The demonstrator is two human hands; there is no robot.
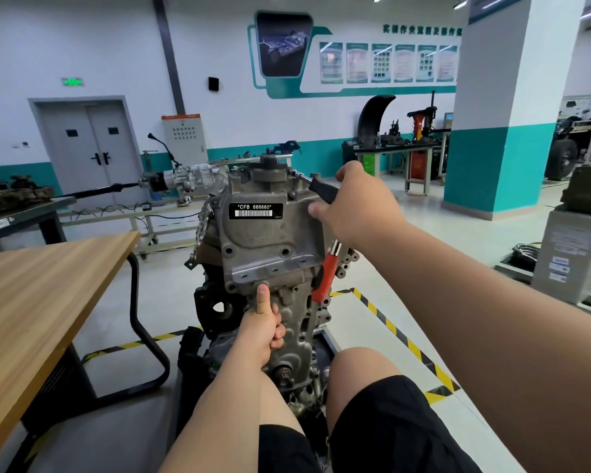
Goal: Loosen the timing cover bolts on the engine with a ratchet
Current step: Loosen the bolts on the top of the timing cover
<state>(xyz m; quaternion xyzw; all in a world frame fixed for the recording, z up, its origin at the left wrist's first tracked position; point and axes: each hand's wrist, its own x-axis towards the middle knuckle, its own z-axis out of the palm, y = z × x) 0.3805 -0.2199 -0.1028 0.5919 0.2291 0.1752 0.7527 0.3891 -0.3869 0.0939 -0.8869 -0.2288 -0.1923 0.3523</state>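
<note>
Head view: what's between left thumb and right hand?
Head view shows only the grey timing cover between left hand and right hand holding the ratchet; red-handled tool beside it.

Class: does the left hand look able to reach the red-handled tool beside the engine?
Probably yes: the left hand, thumb on the timing cover, has the red-handled tool uncovered just to its right; the right hand holds the ratchet higher up.

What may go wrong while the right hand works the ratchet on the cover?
The ratchet could slip, and the right hand might strike the cover. The red tool beside the engine looks loosely lodged and may fall if the engine shakes. The left hand braces by thumb only.
</note>
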